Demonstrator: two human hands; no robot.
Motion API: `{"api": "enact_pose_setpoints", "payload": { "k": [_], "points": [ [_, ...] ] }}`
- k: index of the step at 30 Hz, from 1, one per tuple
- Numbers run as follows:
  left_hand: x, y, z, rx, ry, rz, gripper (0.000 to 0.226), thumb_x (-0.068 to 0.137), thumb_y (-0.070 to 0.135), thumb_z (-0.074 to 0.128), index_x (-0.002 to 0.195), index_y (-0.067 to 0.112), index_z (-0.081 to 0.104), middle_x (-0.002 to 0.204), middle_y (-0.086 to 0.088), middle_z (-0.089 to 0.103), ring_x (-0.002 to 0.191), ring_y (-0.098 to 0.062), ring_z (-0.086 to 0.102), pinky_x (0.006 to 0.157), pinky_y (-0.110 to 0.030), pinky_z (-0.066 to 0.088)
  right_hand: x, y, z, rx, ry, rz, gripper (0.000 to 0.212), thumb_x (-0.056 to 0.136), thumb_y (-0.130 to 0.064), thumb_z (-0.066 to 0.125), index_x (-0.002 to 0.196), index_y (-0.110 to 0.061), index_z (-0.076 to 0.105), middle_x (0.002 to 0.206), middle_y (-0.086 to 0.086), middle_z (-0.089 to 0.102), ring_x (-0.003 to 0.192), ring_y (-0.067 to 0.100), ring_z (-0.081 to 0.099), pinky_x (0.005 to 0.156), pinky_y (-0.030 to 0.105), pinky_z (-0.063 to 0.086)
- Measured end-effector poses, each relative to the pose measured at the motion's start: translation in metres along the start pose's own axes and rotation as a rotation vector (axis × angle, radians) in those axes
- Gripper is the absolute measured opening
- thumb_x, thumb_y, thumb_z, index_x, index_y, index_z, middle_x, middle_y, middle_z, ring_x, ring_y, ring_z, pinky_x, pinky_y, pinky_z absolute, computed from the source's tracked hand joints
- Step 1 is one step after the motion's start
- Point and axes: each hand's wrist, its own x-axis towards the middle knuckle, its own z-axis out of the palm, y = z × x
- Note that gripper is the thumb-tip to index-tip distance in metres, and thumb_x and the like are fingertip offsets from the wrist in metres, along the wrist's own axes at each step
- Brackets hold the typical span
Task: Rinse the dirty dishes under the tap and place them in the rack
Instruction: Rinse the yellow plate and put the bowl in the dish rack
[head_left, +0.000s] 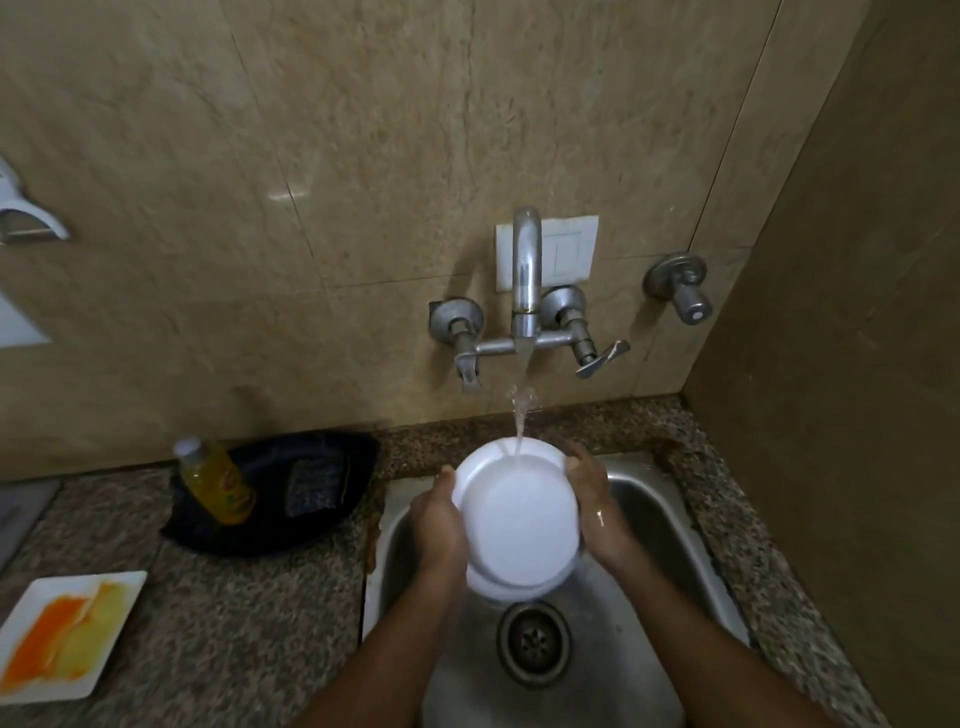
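A round white plate (517, 519) is held tilted over the steel sink (654, 514), its top rim under the stream of water from the wall tap (525, 275). My left hand (436, 519) grips the plate's left edge. My right hand (597, 509) grips its right edge, thumb on the rim. The water runs down the plate's face. A square white plate (67, 631) smeared with orange and yellow sauce lies on the counter at the far left. No rack is in view.
A black tray (322, 519) left of the sink holds a yellow dish-soap bottle (215, 480) and a scrub sponge (316, 486). The drain (532, 642) sits below the plate. A spare wall tap (680, 288) juts out at the right. A side wall closes the right.
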Motion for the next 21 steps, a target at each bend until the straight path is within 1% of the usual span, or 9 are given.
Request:
{"api": "enact_pose_setpoints", "payload": {
  "k": [2,4,6,8,10,12,16,19,21],
  "points": [
    [-0.005,0.003,-0.004,-0.032,0.003,0.031,0.031,0.095,0.035,0.057,0.093,0.006,0.068,0.089,-0.011,0.07,0.085,-0.029,0.065,0.079,-0.04,0.052,-0.007,0.003,-0.005,0.24,-0.012,0.113,0.045,0.098,-0.051,0.047,0.119,-0.015,0.064,0.116,0.014,0.069,0.104,0.025,0.065,0.082,0.038,0.051],
    [-0.007,0.007,-0.005,-0.076,0.009,0.038,0.028,0.095,0.033,0.058,0.102,0.007,0.064,0.09,-0.006,0.066,0.083,-0.024,0.062,0.077,-0.036,0.05,-0.014,0.003,-0.009,0.302,-0.012,0.139,0.033,0.102,-0.031,0.046,0.113,-0.006,0.066,0.112,0.019,0.07,0.097,0.026,0.065,0.088,0.042,0.05],
    [-0.008,0.01,-0.007,-0.06,0.013,0.039,0.027,0.095,0.034,0.057,0.105,0.009,0.061,0.091,-0.005,0.064,0.082,-0.023,0.06,0.079,-0.037,0.048,-0.015,-0.001,-0.009,0.342,-0.004,0.135,0.023,0.101,-0.023,0.05,0.102,-0.005,0.065,0.101,0.02,0.068,0.092,0.029,0.059,0.086,0.045,0.047],
    [-0.005,0.014,-0.012,-0.038,0.029,0.075,0.03,0.093,0.039,0.057,0.095,0.009,0.063,0.09,-0.011,0.067,0.08,-0.025,0.062,0.081,-0.039,0.051,-0.013,-0.008,-0.006,0.372,-0.041,0.127,0.017,0.1,-0.018,0.051,0.094,-0.01,0.064,0.091,0.015,0.065,0.09,0.029,0.057,0.08,0.042,0.044],
    [0.006,0.016,-0.018,-0.055,0.039,0.092,0.054,0.077,0.058,0.059,0.101,0.01,0.067,0.099,-0.016,0.07,0.088,-0.031,0.067,0.09,-0.051,0.054,-0.01,-0.013,-0.004,0.382,-0.073,0.125,0.017,0.099,-0.014,0.051,0.104,-0.007,0.066,0.099,0.018,0.07,0.093,0.035,0.062,0.08,0.043,0.047],
    [0.016,0.016,-0.023,-0.062,0.036,0.1,0.07,0.067,0.065,0.058,0.109,0.009,0.068,0.104,-0.014,0.071,0.095,-0.035,0.068,0.092,-0.055,0.053,-0.008,-0.02,-0.003,0.414,-0.112,0.129,0.023,0.098,-0.01,0.051,0.114,-0.011,0.067,0.112,0.017,0.071,0.101,0.038,0.065,0.082,0.048,0.049],
    [0.015,0.029,-0.027,-0.143,-0.014,0.102,0.042,0.088,0.043,0.06,0.1,0.004,0.072,0.104,-0.02,0.072,0.092,-0.037,0.069,0.086,-0.051,0.056,-0.005,-0.024,-0.003,0.5,-0.203,0.128,0.033,0.094,-0.009,0.054,0.124,-0.017,0.067,0.12,0.018,0.068,0.11,0.045,0.062,0.088,0.068,0.045],
    [0.017,0.029,-0.032,-0.208,-0.088,0.054,0.042,0.091,0.045,0.058,0.094,0.007,0.075,0.099,-0.02,0.074,0.091,-0.041,0.069,0.084,-0.056,0.056,-0.006,-0.028,-0.005,0.536,-0.31,0.103,0.042,0.089,-0.008,0.055,0.129,-0.016,0.064,0.127,0.02,0.064,0.116,0.048,0.057,0.092,0.073,0.04],
    [0.018,0.027,-0.035,-0.224,-0.123,0.028,0.042,0.097,0.042,0.052,0.092,0.007,0.074,0.091,-0.016,0.075,0.086,-0.038,0.069,0.081,-0.05,0.056,-0.007,-0.032,-0.005,0.564,-0.358,0.105,0.044,0.09,-0.003,0.05,0.131,-0.013,0.062,0.131,0.022,0.061,0.12,0.05,0.054,0.095,0.073,0.037]
  ]
}}
